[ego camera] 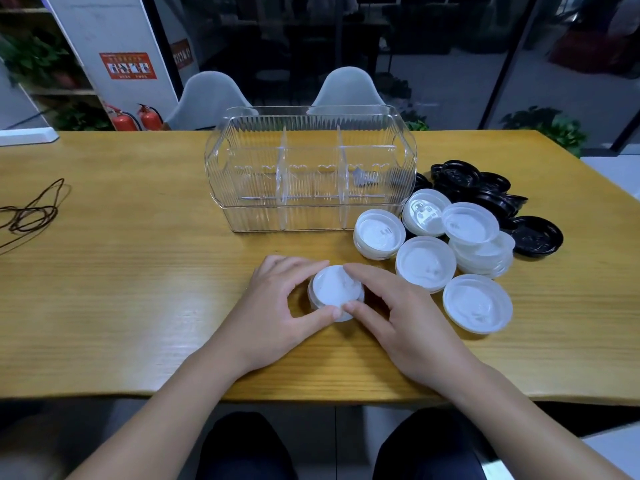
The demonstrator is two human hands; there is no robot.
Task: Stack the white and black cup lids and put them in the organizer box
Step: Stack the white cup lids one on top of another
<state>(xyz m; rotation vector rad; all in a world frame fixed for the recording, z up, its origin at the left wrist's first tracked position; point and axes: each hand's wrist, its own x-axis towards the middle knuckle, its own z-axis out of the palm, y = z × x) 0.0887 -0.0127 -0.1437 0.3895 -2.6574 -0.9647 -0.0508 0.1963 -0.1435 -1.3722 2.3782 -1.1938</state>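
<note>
A short stack of white lids (333, 289) stands on the wooden table (138, 271) in front of me. My left hand (277, 306) and my right hand (398, 306) both grip it, fingers and thumbs curled round its rim from either side. Behind it stands the clear ribbed organizer box (311, 171) with three compartments and an open top. To the right lie several loose white lids (425, 263), one more of them (477, 303) nearest the table's front. A pile of black lids (485, 188) lies behind them, right of the box.
A dark cord (31, 211) lies coiled at the table's left edge. Two grey chairs (346, 88) stand behind the far side of the table. A single black lid (535, 235) lies at the far right of the pile.
</note>
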